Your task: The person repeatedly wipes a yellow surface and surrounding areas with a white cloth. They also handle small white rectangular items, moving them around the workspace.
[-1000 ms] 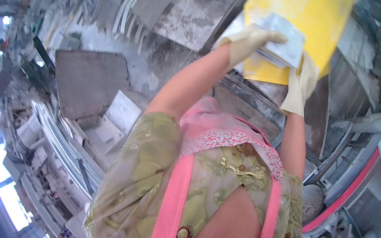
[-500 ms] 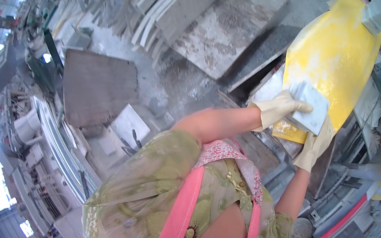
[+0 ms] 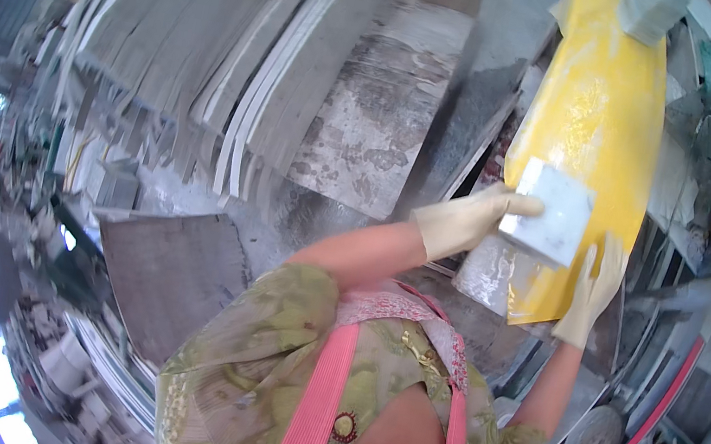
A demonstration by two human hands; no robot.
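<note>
Gloved left hand (image 3: 468,222) grips white stone tile (image 3: 549,215) at its near edge; gloved right hand (image 3: 592,295) lies flat, open, just below on yellow sheet (image 3: 593,121).

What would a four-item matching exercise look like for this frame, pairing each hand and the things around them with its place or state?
Things:
1. left hand
2. right hand
3. white stone block
4. yellow sheet

Places or states:
A. spread under the block, running toward the top of the view
B. gloved, gripping the block's left edge
C. pale and speckled, resting on the yellow surface
D. gloved, flat on the yellow surface's lower right part

Pairs: 1-B, 2-D, 3-C, 4-A
</note>
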